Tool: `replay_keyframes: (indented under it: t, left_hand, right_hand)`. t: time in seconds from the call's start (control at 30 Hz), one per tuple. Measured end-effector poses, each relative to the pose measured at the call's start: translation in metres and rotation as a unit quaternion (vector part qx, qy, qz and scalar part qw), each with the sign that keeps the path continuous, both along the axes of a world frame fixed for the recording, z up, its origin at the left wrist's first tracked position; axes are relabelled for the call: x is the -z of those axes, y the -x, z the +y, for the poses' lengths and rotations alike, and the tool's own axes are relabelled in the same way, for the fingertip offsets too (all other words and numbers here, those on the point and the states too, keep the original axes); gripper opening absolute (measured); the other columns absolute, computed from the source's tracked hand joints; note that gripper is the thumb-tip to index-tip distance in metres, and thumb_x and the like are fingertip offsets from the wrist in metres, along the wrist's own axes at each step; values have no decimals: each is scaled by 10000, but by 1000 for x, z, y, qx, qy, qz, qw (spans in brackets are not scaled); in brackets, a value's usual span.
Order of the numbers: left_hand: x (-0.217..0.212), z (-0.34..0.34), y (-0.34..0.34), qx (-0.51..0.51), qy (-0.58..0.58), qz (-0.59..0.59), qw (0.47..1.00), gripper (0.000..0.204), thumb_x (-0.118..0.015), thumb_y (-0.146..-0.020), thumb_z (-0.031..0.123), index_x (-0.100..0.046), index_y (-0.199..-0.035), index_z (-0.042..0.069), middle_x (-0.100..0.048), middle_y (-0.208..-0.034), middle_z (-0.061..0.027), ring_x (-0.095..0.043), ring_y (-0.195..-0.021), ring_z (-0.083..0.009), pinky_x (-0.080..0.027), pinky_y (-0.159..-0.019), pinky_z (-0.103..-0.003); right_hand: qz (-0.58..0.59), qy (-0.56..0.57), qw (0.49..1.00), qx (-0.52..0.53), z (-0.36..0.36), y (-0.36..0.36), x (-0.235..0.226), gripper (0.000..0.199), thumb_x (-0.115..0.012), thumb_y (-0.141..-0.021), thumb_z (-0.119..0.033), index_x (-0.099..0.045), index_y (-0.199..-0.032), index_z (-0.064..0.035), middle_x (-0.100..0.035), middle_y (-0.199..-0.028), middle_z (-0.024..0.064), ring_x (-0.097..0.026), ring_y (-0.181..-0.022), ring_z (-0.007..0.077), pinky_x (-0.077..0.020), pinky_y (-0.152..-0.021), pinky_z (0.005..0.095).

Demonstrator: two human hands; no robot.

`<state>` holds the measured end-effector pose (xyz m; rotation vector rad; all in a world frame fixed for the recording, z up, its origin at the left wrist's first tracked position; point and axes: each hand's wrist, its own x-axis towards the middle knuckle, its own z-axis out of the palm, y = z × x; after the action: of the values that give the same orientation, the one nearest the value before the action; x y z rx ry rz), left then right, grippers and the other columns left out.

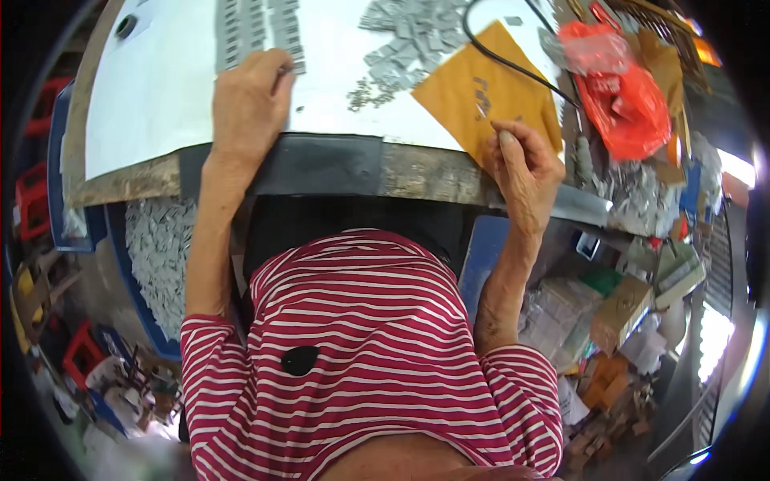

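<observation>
My left hand (pixel 250 100) rests at the near end of neat rows of small grey flat pieces (pixel 241 36) on the white table top. Its fingers are curled and the thumb lies close to them; what they grip, if anything, is hidden. My right hand (pixel 525 168) is held over the near edge of a yellow-brown envelope (pixel 489 88), thumb and forefinger pinched together. Anything between those fingertips is too small to name. Between the hands lie a heap of loose grey pieces (pixel 413 36) and a scatter of tiny metal-looking parts (pixel 370 94).
A black cable (pixel 513 66) crosses the envelope. Right of it lies a red plastic bag (pixel 622 104). The worn table edge (pixel 433 172) runs before me, with a dark strip (pixel 321 164) along it. Below left stands a blue bin of grey pieces (pixel 160 256); cartons (pixel 622 313) crowd the lower right.
</observation>
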<state>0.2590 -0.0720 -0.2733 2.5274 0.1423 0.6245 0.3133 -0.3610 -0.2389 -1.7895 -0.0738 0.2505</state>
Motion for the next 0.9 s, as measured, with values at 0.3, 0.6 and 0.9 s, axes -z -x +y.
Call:
replay_keyframes:
  t: [0.3, 0.6, 0.9]
  left_hand:
    - [2, -4, -4, 0, -111, 11, 994, 144, -609, -745, 65, -567, -882, 84, -582, -781, -33, -542, -689, -220, -342, -623, -315]
    - [-14, -29, 3, 32, -80, -19, 996, 102, -601, -743, 30, -581, -841, 52, -598, -766, -51, -547, -650, -179, -347, -630, -308]
    - [-10, -48, -8, 87, -3, -24, 996, 115, -571, -751, 12, -568, -865, 34, -571, -746, -81, -547, -658, -243, -365, -614, -325]
  right_hand:
    - [-164, 197, 966, -29, -15, -24, 26, 90, -560, -796, -62, -585, -849, 6, -565, -665, 81, -534, -578, 110, -424, -543, 243]
    - [-142, 222, 964, -28, -6, -31, 29, 87, -585, -769, -85, -580, -799, -3, -581, -670, 82, -551, -560, 137, -433, -532, 267]
    - [-180, 269, 946, -34, -1, -31, 32, 60, -558, -766, -71, -547, -776, -13, -547, -639, 101, -550, -555, 198, -426, -525, 313]
